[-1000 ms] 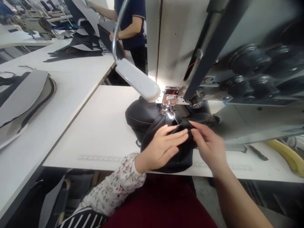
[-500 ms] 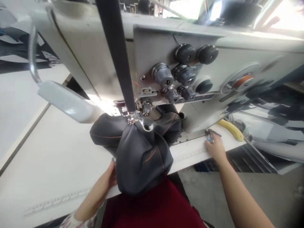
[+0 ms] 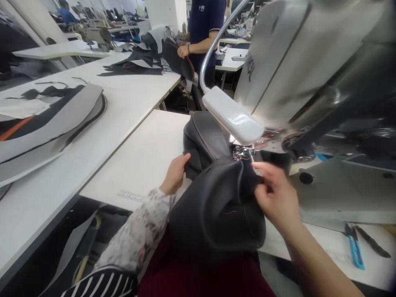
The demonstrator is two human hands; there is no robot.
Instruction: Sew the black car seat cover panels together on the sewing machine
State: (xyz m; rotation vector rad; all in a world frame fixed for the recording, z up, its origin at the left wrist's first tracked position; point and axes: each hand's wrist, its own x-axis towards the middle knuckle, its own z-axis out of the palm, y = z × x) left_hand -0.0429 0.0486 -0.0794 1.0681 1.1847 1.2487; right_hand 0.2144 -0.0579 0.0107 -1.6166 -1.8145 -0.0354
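A sewing workshop stretches back in rows of white desks, and the nearest desk [image 3: 139, 152] carries an industrial sewing machine [image 3: 309, 70] with a gooseneck lamp [image 3: 232, 115] lit over the needle. A dark leather cover [image 3: 216, 202] with orange stitching lies bunched under the presser foot [image 3: 243, 152] and spills toward the person's lap. The left hand [image 3: 176, 173] grips the cover's far fold, fingers curled over the edge just left of the needle area. The right hand [image 3: 275, 198] has its fingers pinched closed on the seam edge just below and right of the presser foot; whether a small tool is also in that pinch cannot be told. The step in hand looks like aligning or trimming the seam at the needle; the next move would call for holding both folds flat and even while keeping fingertips clear of the foot. Blue thread snips [image 3: 354, 247] lie on the desk well right of the right hand. Farther off, another person's hand [image 3: 183, 51] rests on dark cut pieces [image 3: 136, 66], and grey panels [image 3: 46, 119] are stacked at far left.
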